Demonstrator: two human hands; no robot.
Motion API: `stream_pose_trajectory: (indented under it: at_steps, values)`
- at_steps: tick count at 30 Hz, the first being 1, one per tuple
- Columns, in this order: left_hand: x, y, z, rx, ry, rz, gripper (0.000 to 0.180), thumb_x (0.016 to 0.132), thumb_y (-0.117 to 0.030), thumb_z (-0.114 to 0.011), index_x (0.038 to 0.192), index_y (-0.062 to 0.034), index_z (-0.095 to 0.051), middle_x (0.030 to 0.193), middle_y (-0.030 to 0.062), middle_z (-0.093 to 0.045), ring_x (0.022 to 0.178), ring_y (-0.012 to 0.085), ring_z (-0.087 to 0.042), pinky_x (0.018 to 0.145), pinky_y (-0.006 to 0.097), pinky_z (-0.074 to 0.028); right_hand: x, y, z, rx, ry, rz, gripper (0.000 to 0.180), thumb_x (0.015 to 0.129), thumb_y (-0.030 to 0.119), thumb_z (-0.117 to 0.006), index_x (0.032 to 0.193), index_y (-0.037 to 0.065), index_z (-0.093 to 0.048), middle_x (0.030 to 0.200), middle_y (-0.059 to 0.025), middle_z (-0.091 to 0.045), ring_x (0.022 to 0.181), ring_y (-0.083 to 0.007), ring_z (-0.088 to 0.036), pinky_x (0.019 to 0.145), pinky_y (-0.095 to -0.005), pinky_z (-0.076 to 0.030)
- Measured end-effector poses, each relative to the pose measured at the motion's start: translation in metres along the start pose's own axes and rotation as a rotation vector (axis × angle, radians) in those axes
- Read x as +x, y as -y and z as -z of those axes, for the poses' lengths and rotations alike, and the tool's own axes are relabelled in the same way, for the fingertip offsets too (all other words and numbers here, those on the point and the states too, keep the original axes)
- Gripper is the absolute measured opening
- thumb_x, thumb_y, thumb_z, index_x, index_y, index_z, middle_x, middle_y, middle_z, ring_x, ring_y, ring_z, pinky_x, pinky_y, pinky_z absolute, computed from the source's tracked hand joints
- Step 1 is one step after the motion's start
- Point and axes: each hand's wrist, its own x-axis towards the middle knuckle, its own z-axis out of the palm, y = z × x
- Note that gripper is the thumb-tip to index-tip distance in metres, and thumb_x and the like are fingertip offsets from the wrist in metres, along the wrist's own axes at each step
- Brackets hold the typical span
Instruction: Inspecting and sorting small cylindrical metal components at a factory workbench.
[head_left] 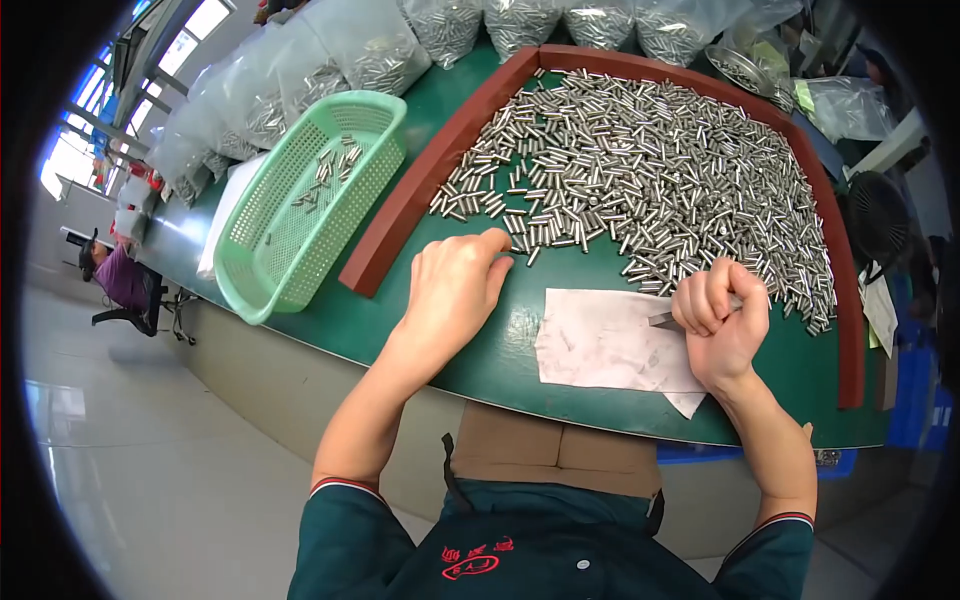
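A large heap of small shiny metal pins [650, 170] lies on a green table [500, 350], fenced by a red-brown frame [410, 200]. My left hand [455, 285] rests palm down at the heap's near edge, its fingertips touching a few pins. My right hand [722, 320] is curled into a fist at the heap's right near edge, gripping a small grey metal tool [665, 320] whose tip points left over a white sheet of paper [610, 340].
A light green plastic basket [300, 210] with several pins inside stands left of the frame. Clear bags of pins [380, 55] line the table's far edge. A round metal dish [740, 68] sits far right. Another person [120, 275] sits far left.
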Motion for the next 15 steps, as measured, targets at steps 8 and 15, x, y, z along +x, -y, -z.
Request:
stream_pose_trajectory:
  at_steps: [8,15]
  values:
    - [0.007,0.009,-0.012,-0.042,0.047,-0.058,0.008,0.07,-0.006,-0.062,0.076,-0.0023,-0.057,0.049,0.0111,-0.048,0.045,0.0253,-0.049,0.045,0.034,-0.037,-0.001,0.001,0.006,0.026,-0.014,0.006,0.035,0.085,0.023,-0.031,0.053,0.01,-0.028,0.041,0.0011,-0.025,0.04,-0.0086,-0.018,0.039,-0.0241,-0.018]
    - [0.001,-0.064,-0.024,-0.461,0.251,-0.138,0.006,0.069,-0.002,-0.063,0.074,-0.0003,-0.06,0.045,0.0013,-0.031,0.039,0.0083,-0.03,0.038,0.025,-0.026,-0.002,-0.003,0.01,-0.04,0.011,0.038,0.036,0.085,0.024,-0.03,0.052,0.011,-0.029,0.041,0.0019,-0.025,0.04,-0.0092,-0.019,0.041,-0.0246,-0.018]
